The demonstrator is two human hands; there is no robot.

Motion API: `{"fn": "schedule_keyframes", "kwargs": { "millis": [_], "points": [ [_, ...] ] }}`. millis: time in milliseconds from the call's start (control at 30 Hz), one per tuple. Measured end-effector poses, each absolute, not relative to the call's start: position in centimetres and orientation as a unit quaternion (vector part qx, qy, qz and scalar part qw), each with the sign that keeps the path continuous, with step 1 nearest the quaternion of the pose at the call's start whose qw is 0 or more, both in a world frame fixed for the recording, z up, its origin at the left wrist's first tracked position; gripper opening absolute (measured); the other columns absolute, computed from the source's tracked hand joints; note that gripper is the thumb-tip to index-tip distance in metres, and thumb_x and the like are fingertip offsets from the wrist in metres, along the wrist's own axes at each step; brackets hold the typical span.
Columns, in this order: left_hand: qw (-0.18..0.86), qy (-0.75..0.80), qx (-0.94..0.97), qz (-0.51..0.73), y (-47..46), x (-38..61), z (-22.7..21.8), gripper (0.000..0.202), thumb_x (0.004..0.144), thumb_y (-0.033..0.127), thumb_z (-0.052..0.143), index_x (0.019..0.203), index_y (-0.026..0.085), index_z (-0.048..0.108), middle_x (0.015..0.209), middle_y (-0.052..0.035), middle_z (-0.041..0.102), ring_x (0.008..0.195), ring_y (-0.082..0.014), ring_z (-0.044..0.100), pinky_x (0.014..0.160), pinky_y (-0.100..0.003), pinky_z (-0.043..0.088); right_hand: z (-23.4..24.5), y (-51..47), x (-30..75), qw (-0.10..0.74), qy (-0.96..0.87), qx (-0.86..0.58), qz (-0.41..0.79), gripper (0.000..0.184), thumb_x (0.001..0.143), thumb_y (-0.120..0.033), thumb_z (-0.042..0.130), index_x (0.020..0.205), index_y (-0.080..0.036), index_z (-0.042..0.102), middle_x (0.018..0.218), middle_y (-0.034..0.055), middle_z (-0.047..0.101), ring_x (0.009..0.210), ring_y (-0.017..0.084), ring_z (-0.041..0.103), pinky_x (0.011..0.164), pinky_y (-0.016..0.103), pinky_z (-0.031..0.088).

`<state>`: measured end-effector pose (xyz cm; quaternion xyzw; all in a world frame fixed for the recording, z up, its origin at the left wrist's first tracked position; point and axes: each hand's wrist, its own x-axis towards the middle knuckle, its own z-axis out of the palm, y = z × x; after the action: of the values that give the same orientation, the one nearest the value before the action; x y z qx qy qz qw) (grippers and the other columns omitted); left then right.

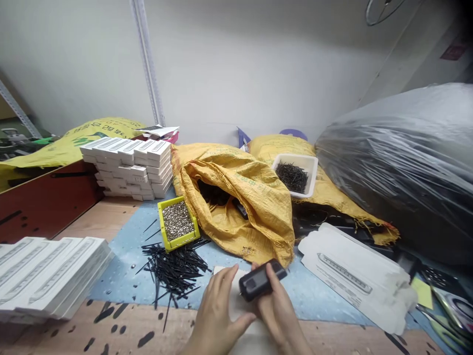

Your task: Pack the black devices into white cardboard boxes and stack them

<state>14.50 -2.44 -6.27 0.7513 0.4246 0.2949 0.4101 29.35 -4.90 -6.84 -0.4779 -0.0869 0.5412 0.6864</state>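
My right hand is closed around a black oblong device with rounded ends; its exact kind I cannot make out. My left hand is just left of the device, thumb and fingers apart and nothing between them. Beneath both hands lies a white flat piece, partly hidden by them. Left of my left hand, thin black sticks lie in a loose pile. Behind the pile, a yellow bin holds many small shiny metal parts.
Behind my hands slumps an open yellow woven sack with dark items inside. White boxes are stacked at the back left, more white boxes at the front left. A white tray holds dark thin pieces. To the right are a flattened white carton and scissors.
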Motion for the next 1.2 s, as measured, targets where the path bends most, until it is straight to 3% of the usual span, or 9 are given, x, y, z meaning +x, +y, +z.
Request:
{"fn": "schedule_keyframes", "kwargs": {
  "millis": [100,233,400,567,733,833,933,1100,1200],
  "points": [
    [0.375,0.393,0.787,0.291,-1.9,15.7,-6.6,0.048,0.077,0.017,0.055,0.124,0.022,0.055,0.119,-0.0106,0.060,0.111,-0.0255,0.055,0.098,-0.044,0.046,-6.9,-6.4,32.8,0.622,-0.283,-0.583,0.440,0.059,0.084,-0.066,0.043,0.118,-0.020,0.057,0.124,0.0109,0.059,0.120,0.029,0.051,0.105,0.049,0.036],
    [0.287,0.427,0.811,0.277,-0.7,14.6,-7.9,0.045,0.073,0.020,0.061,0.117,0.025,0.062,0.116,-0.0106,0.062,0.111,-0.0303,0.055,0.095,-0.047,0.046,-7.0,-9.0,44.1,0.395,-0.417,-0.818,-0.025,0.067,0.076,-0.047,0.058,0.132,-0.012,0.045,0.143,0.0198,0.039,0.137,0.038,0.025,0.110,0.059,0.017],
    [0.292,0.393,0.797,0.355,-1.2,14.6,-8.5,0.047,0.074,0.032,0.064,0.121,0.028,0.061,0.126,-0.0112,0.058,0.120,-0.0328,0.049,0.102,-0.051,0.041,-6.1,-11.2,53.6,0.122,-0.428,-0.887,-0.123,0.039,0.074,-0.028,0.054,0.110,-0.014,0.057,0.111,0.0166,0.061,0.107,0.035,0.055,0.100,0.055,0.031],
    [0.479,0.343,0.705,0.395,-3.2,17.8,-6.8,0.037,0.079,0.043,0.060,0.111,0.026,0.066,0.118,-0.0118,0.062,0.112,-0.0285,0.056,0.099,-0.043,0.045,-2.5,-11.7,51.0,0.268,-0.423,-0.859,-0.107,0.019,0.083,-0.037,0.047,0.087,-0.023,0.059,0.089,0.0092,0.067,0.083,0.030,0.061,0.088,0.051,0.044],
    [0.756,0.230,0.486,0.374,-4.2,21.3,-4.8,0.080,0.061,0.060,0.073,0.128,0.021,0.053,0.131,-0.0153,0.051,0.128,-0.0323,0.043,0.100,-0.040,0.043,-0.9,-11.6,37.9,0.507,-0.571,-0.645,-0.014,0.018,0.085,-0.033,0.059,0.099,-0.027,0.068,0.094,0.0065,0.072,0.086,0.025,0.067,0.077,0.035,0.056],
    [0.797,0.216,0.415,0.382,-4.0,20.7,-3.6,0.068,0.070,0.066,0.061,0.118,0.018,0.060,0.112,-0.0138,0.061,0.117,-0.0312,0.051,0.099,-0.041,0.042,0.4,-11.5,32.2,0.499,-0.696,-0.509,0.090,0.036,0.080,-0.021,0.065,0.115,-0.029,0.066,0.110,0.0054,0.069,0.098,0.025,0.067,0.087,0.032,0.055],
    [0.812,0.211,0.434,0.326,-3.9,18.3,-2.2,0.063,0.059,0.058,0.074,0.110,0.022,0.065,0.103,-0.0087,0.063,0.105,-0.0286,0.057,0.097,-0.041,0.042,1.9,-11.1,30.9,0.501,-0.688,-0.513,0.105,0.048,0.081,-0.012,0.058,0.127,-0.027,0.058,0.123,0.0066,0.063,0.114,0.027,0.059,0.100,0.041,0.047],
    [0.804,0.169,0.504,0.264,-3.6,15.4,0.3,0.069,0.051,0.061,0.078,0.107,0.023,0.065,0.090,-0.0058,0.060,0.086,-0.0245,0.056,0.084,-0.037,0.043,3.1,-10.0,30.8,0.495,-0.747,-0.439,0.071,0.057,0.072,-0.005,0.055,0.123,-0.029,0.058,0.099,0.0035,0.070,0.093,0.025,0.066,0.108,0.054,0.034],
    [0.778,0.156,0.563,0.231,-3.1,14.7,1.0,0.077,0.047,0.067,0.076,0.105,0.018,0.065,0.081,-0.0050,0.056,0.074,-0.0195,0.051,0.071,-0.030,0.041,4.4,-10.3,30.3,0.487,-0.729,-0.471,0.096,0.057,0.073,-0.003,0.054,0.123,-0.029,0.057,0.108,0.0054,0.068,0.101,0.027,0.063,0.105,0.051,0.038]
  ]
}}
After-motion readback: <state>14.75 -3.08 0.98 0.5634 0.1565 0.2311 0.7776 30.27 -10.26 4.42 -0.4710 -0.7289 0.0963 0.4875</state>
